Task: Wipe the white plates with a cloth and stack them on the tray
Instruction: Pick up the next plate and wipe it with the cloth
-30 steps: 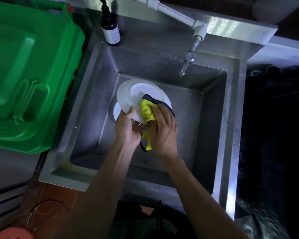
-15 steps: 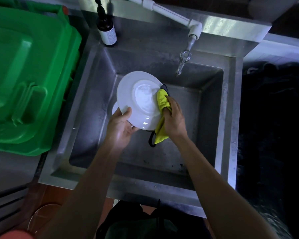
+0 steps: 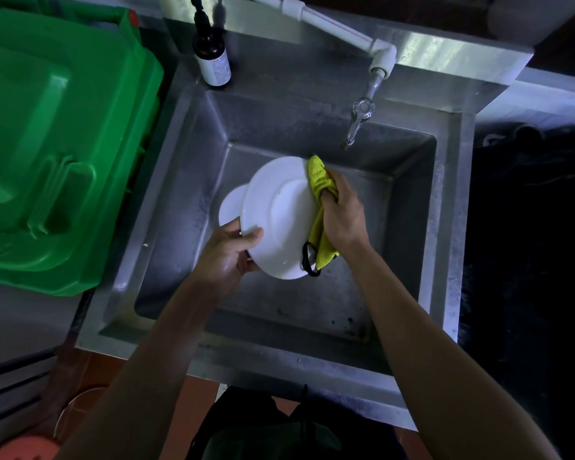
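**Plate wiped over steel sink**

Held tilted above the basin of a steel sink (image 3: 166,207): one white plate (image 3: 279,220), its face turned up toward the camera. Gripped at the lower left rim by the left hand (image 3: 228,257), thumb across the front, fingers curled behind. Pressed against the right edge by a yellow cloth (image 3: 319,207), bunched in the right hand (image 3: 342,214), fingers closed round the fabric; dark trim and a loop of the cloth hanging below the wrist, in front of the plate's lower rim. Just behind and to the left, partly hidden, a second white plate (image 3: 233,204), down in the basin. Above, a tap (image 3: 359,121) on a white pipe. On the sink's back ledge, a dark bottle (image 3: 213,58) with a pale label. To the left, beside the sink, a green plastic lid (image 3: 54,144)
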